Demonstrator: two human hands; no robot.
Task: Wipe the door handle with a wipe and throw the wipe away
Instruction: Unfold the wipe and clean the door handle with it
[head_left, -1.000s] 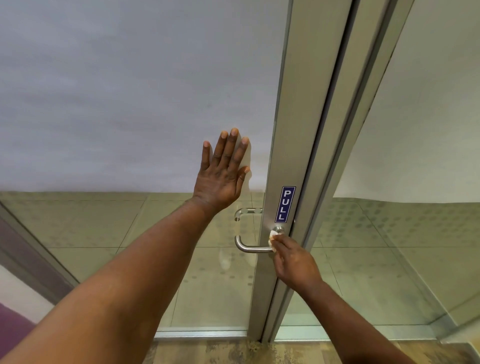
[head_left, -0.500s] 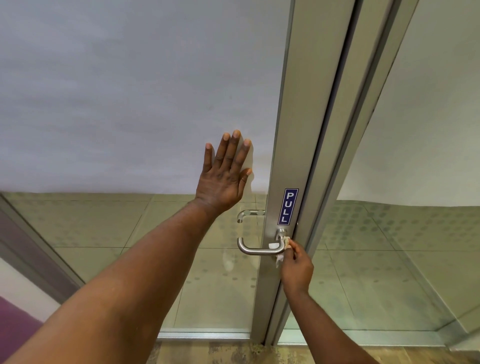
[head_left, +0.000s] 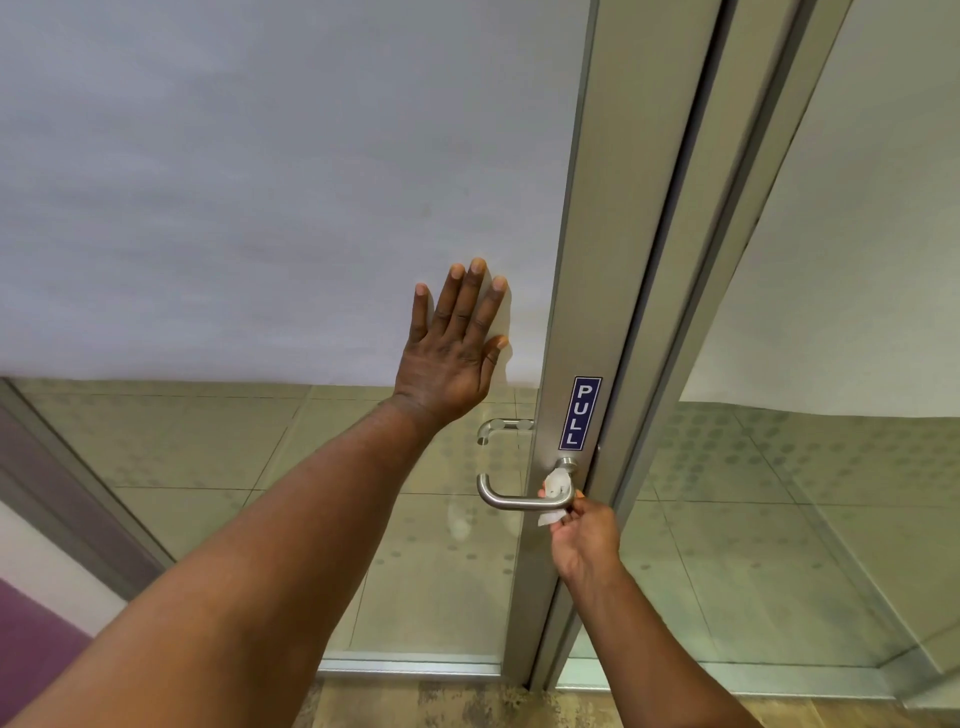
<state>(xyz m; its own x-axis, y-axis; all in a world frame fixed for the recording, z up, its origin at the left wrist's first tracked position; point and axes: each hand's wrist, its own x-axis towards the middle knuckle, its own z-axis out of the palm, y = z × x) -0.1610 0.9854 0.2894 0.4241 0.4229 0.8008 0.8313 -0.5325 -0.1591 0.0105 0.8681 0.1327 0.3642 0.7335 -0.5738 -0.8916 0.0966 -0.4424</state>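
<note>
A brushed-metal lever door handle (head_left: 506, 500) sticks out from the aluminium door frame, below a blue PULL sticker (head_left: 580, 413). My right hand (head_left: 584, 535) is shut on a small white wipe (head_left: 556, 483), which wraps over the handle's inner end near the frame, with a corner showing under the lever. My left hand (head_left: 452, 353) lies flat with fingers spread on the frosted glass of the door, above and left of the handle, and holds nothing.
The glass door (head_left: 260, 208) has a frosted upper band and clear lower glass with a dot pattern. A second handle (head_left: 501, 427) shows through the glass on the far side. A fixed glass panel (head_left: 831, 467) stands to the right. No bin is in view.
My right hand has shifted slightly down and right along the handle's inner end, dragging the wipe around the lever. My left hand stays pressed on the glass.
</note>
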